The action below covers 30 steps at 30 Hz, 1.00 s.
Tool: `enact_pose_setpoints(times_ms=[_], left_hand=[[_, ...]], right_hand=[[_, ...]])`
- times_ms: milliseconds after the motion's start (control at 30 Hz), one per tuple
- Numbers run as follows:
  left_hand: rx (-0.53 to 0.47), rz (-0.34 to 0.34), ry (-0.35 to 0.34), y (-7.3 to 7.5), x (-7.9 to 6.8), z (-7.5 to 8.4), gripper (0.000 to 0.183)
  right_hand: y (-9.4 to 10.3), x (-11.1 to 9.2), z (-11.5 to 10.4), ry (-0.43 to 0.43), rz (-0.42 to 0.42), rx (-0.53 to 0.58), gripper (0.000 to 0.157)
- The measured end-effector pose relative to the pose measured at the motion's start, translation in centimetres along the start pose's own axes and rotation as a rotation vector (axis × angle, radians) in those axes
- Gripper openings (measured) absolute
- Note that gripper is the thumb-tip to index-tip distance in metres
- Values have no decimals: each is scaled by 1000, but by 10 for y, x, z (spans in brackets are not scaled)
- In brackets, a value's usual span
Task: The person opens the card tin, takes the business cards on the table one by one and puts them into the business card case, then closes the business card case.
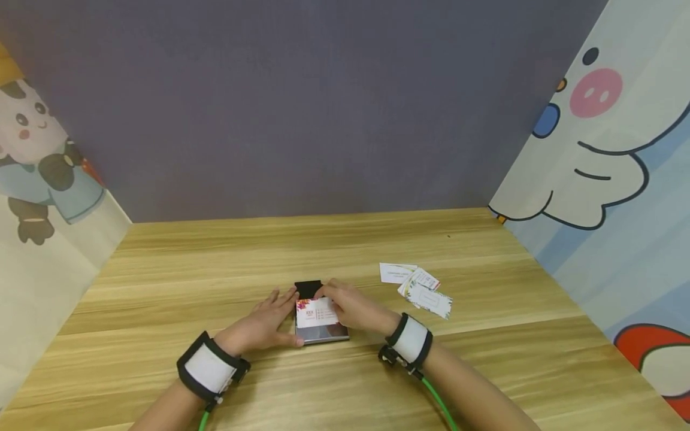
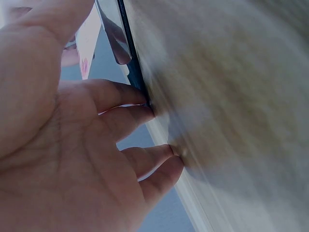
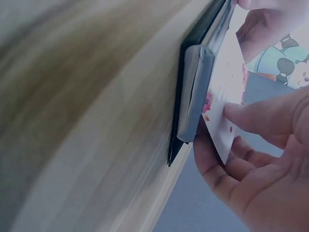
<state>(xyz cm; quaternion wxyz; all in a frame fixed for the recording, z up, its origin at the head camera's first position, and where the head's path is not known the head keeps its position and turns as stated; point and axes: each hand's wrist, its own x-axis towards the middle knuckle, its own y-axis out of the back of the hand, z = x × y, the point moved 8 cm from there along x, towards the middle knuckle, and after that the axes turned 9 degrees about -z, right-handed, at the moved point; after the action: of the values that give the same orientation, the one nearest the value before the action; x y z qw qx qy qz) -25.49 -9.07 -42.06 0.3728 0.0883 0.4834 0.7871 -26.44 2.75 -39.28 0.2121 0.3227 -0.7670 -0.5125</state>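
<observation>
A business card holder [image 1: 326, 334] with a shiny metal face and a black flap [image 1: 307, 289] lies on the table before me. Over its face is a white business card [image 1: 309, 314] with pink floral print and small text. My right hand [image 1: 357, 308] pinches this card between thumb and fingers; in the right wrist view the card [image 3: 224, 89] stands tilted a little off the holder [image 3: 195, 96]. On the holder's left side rests my left hand [image 1: 264, 326], fingers spread and thumb near the front corner. In the left wrist view, its fingertips [image 2: 149, 113] touch the holder's edge and the tabletop.
To the right, several loose business cards [image 1: 429, 299] lie overlapping on the wooden table [image 1: 215, 251]. A grey panel [image 1: 312, 108] rises behind the table. Cartoon-printed curtains [image 1: 582, 173] hang at both sides. Each wrist wears a strapped camera with a green cable [image 1: 439, 402].
</observation>
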Motion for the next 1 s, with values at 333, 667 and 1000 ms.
enact_pose_setpoints(times_ms=[333, 667, 1000], left_hand=[[2, -9, 5, -1, 1, -1, 94], [-9, -8, -4, 0, -1, 1, 93], [-8, -10, -2, 1, -1, 2, 93]], right_hand=[[-6, -3, 1, -45, -72, -35, 31], [-8, -8, -4, -16, -80, -76, 21], [-6, -10, -4, 23, -56, -59, 24]])
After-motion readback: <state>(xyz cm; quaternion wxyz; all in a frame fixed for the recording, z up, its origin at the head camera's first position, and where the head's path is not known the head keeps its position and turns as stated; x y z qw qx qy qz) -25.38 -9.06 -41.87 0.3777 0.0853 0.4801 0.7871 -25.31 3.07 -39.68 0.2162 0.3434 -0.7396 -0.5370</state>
